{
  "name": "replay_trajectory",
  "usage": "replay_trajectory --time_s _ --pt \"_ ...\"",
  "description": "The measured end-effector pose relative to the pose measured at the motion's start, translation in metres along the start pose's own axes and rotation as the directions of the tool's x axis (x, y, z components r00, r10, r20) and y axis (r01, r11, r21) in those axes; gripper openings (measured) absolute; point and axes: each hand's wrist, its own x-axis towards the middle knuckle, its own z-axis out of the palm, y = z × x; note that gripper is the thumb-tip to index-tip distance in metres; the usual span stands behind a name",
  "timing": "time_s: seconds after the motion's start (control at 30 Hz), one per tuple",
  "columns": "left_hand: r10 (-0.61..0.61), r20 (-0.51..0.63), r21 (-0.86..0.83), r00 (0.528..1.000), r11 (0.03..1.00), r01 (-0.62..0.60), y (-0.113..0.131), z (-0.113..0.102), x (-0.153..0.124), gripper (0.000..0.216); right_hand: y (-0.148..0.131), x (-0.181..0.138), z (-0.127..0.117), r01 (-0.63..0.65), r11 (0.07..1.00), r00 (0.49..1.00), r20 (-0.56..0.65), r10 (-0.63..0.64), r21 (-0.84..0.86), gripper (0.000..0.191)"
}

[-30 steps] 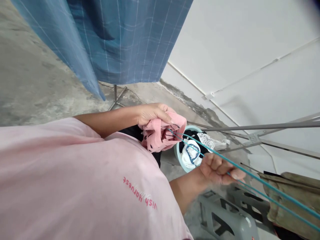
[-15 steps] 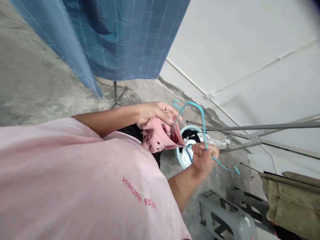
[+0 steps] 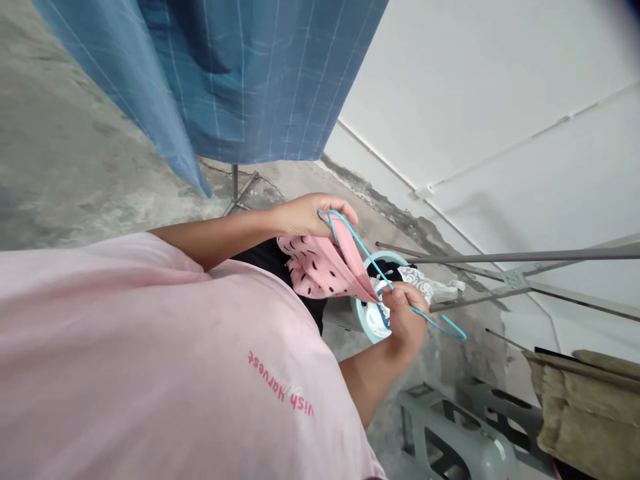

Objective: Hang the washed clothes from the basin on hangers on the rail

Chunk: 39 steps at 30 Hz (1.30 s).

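Observation:
A pink garment with dark dashes hangs bunched in front of my body, its kind hard to tell. My left hand is closed around its banded opening. A turquoise wire hanger runs from that opening to my right hand, which grips it in a fist. One end of the hanger lies by my left fingers, inside or against the band. The other end, bent into a hook, sticks out past my right hand. The band's lower corner reaches to my right fingertips; whether they pinch it is unclear.
Below my hands stands a light blue basin with white, black and lace clothes. A metal rack bar juts in from the right. Blue checked cloth hangs ahead on the left. Grey plastic stools and olive cloth are at lower right.
The hanger has turned and its near end has moved to the garment's opening at my left hand. The band is now stretched longer between both hands.

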Motion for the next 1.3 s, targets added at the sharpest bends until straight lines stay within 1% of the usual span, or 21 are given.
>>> replay_trajectory --time_s 0.03,0.07,0.13,0.2,0.23,0.3,0.37,0.43,0.5,0.6,0.63,0.67,0.73,0.77,0.83,0.93,1.0,1.1,1.2,1.27,1.3 --pt "0.057 -0.038 0.192 0.998 0.980 -0.048 -0.006 -0.004 0.003 0.044 -0.001 0.000 -0.001 -0.028 1.000 1.000 0.013 0.028 -0.014 0.035" --pt "0.109 -0.076 0.383 0.991 0.921 -0.072 -0.012 -0.008 0.005 0.048 -0.003 -0.001 -0.001 -0.052 0.998 0.998 0.017 0.053 -0.030 0.033" --pt "0.176 -0.147 0.670 0.973 0.742 -0.033 -0.025 -0.014 0.010 0.054 -0.008 -0.003 0.002 -0.082 0.995 0.997 0.012 0.083 -0.059 0.032" --pt "0.186 -0.226 0.790 0.956 0.609 0.069 -0.035 -0.019 0.014 0.054 -0.012 -0.004 0.006 -0.098 0.992 0.995 0.005 0.098 -0.079 0.033" --pt "0.178 -0.265 0.807 0.948 0.579 0.116 -0.038 -0.022 0.015 0.053 -0.014 -0.004 0.008 -0.106 0.990 0.994 -0.001 0.107 -0.091 0.033" --pt "0.150 -0.316 0.797 0.937 0.578 0.176 -0.040 -0.027 0.016 0.051 -0.015 -0.003 0.013 -0.125 0.985 0.992 -0.016 0.124 -0.121 0.033" --pt "0.126 -0.341 0.750 0.932 0.633 0.189 -0.035 -0.034 0.015 0.046 -0.015 0.001 0.017 -0.139 0.979 0.990 -0.019 0.138 -0.147 0.032" --pt "0.148 -0.365 0.687 0.919 0.709 0.159 -0.025 -0.040 0.014 0.042 -0.015 0.007 0.023 -0.150 0.976 0.988 0.017 0.154 -0.158 0.031" --pt "0.245 -0.404 0.634 0.881 0.770 0.077 -0.013 -0.043 0.011 0.040 -0.016 0.013 0.032 -0.162 0.974 0.981 0.085 0.177 -0.160 0.029" --pt "0.423 -0.440 0.601 0.792 0.794 -0.090 0.002 -0.042 0.005 0.043 -0.023 0.018 0.047 -0.142 0.977 0.960 0.221 0.175 -0.157 0.028" --pt "0.451 -0.418 0.594 0.789 0.792 -0.138 0.005 -0.041 0.003 0.044 -0.026 0.018 0.049 -0.114 0.982 0.947 0.281 0.154 -0.153 0.027" --pt "0.455 -0.372 0.585 0.809 0.791 -0.177 0.007 -0.039 0.001 0.046 -0.029 0.018 0.051 -0.080 0.986 0.937 0.326 0.124 -0.145 0.026" --pt "0.405 -0.206 0.561 0.891 0.795 -0.231 0.007 -0.037 -0.002 0.054 -0.032 0.015 0.047 -0.013 0.994 0.945 0.323 0.048 -0.112 0.025" --pt "0.371 -0.115 0.551 0.921 0.796 -0.252 0.006 -0.037 -0.002 0.059 -0.031 0.013 0.044 0.010 0.995 0.964 0.266 0.016 -0.096 0.025" --pt "0.324 0.000 0.541 0.946 0.796 -0.272 0.002 -0.041 -0.002 0.064 -0.028 0.009 0.035 0.037 0.996 0.996 0.084 -0.029 -0.086 0.024" --pt "0.272 0.016 0.525 0.962 0.817 -0.239 -0.009 -0.054 0.003 0.061 -0.021 0.003 0.024 0.059 0.988 0.990 -0.119 -0.076 -0.140 0.024" --pt "0.167 0.057 0.437 0.984 0.882 -0.175 -0.024 -0.065 0.006 0.061 -0.020 -0.001 0.020 0.085 0.978 0.977 -0.179 -0.119 -0.188 0.024" --pt "0.012 0.118 0.234 0.993 0.971 -0.040 -0.053 -0.075 0.011 0.061 -0.023 -0.009 0.015 0.172 0.960 0.957 -0.193 -0.216 -0.220 0.023" --pt "-0.077 0.143 0.194 0.987 0.980 0.048 -0.075 -0.074 0.015 0.059 -0.031 -0.012 0.007 0.288 0.930 0.929 -0.171 -0.329 -0.226 0.023" --pt "-0.120 0.161 0.221 0.980 0.972 0.083 -0.073 -0.068 0.016 0.050 -0.039 -0.009 0.001 0.330 0.911 0.914 -0.156 -0.373 -0.247 0.022" --pt "-0.116 0.109 0.221 0.987 0.971 0.090 -0.066 -0.065 0.015 0.047 -0.042 -0.005 -0.001 0.332 0.904 0.917 -0.131 -0.376 -0.269 0.021"
